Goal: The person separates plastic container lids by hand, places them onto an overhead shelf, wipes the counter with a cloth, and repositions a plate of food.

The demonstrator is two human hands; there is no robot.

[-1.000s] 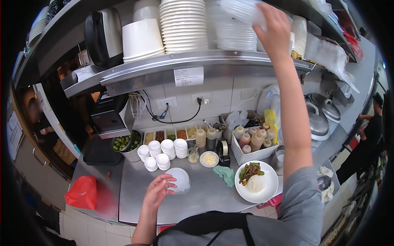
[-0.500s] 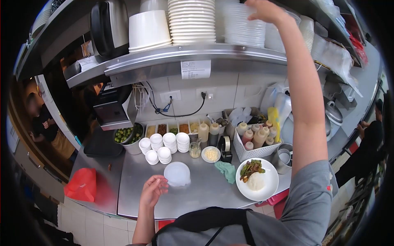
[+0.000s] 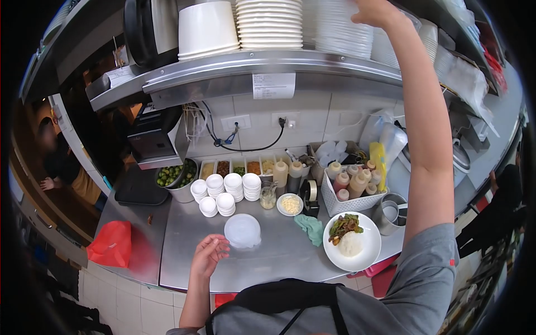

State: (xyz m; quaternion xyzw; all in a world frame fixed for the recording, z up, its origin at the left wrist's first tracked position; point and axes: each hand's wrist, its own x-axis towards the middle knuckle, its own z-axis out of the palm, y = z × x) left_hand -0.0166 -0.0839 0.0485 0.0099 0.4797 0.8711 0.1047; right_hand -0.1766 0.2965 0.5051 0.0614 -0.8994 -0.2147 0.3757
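Observation:
My right hand [image 3: 377, 12] is raised to the upper shelf, at the top edge of the view, beside a tall stack of clear plastic lids [image 3: 344, 30]; its fingertips are partly cut off and blurred, so any hold is hidden. Low over the steel counter [image 3: 268, 257], my left hand [image 3: 211, 251] has its fingers curled together, and whether something is between them is too small to tell. Just right of it lies a round translucent lid [image 3: 243, 230]. A white plate [image 3: 365, 259] with rice and a stir-fried dish sits at the counter's right.
Small white cups [image 3: 225, 203] stand in stacks behind the lid, near a bowl of chopped garlic [image 3: 290, 205] and a green cloth [image 3: 310, 229]. A white basket [image 3: 346, 204] holds sauce bottles. A red bag [image 3: 110, 245] lies left. People stand at both sides.
The clear lid seen in my right hand is no longer visible there, and that hand is now at the frame's top edge. My left hand's fingers have drawn together. The view has shifted.

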